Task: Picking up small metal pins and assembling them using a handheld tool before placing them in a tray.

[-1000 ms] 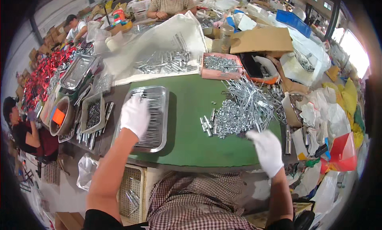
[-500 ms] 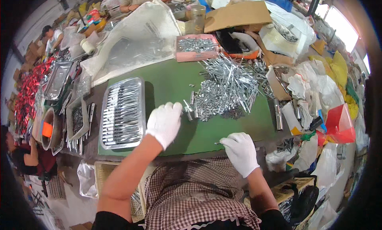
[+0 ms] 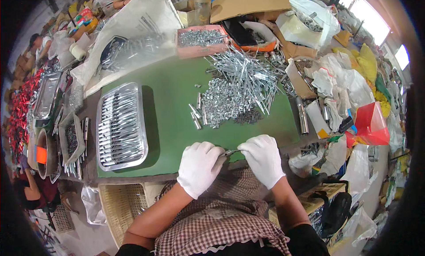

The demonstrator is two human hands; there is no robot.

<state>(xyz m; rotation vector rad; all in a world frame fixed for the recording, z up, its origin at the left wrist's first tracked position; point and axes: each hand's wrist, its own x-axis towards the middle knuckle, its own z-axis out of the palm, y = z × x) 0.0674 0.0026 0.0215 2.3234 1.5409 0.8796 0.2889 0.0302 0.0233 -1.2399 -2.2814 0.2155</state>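
Observation:
Both my hands wear white gloves and meet at the near edge of a green mat (image 3: 172, 101). My left hand (image 3: 200, 166) and my right hand (image 3: 262, 158) pinch the two ends of one small metal part (image 3: 229, 153) between them. Beyond them lies a big pile of shiny metal rods and fasteners (image 3: 239, 90). A steel tray (image 3: 121, 125) filled with rows of metal pieces sits to the left of my hands.
A pink box of small metal parts (image 3: 201, 39) stands behind the pile. Clear plastic bags (image 3: 128, 39), cardboard and cloth bundles crowd the back and right. Small trays and a round tub (image 3: 42, 152) line the left edge; a woven basket (image 3: 121, 203) sits below. Other people work at the far left.
My left hand came off the steel tray and across to the mat's near edge. My right hand moved in to meet it, and both now grip one small metal part.

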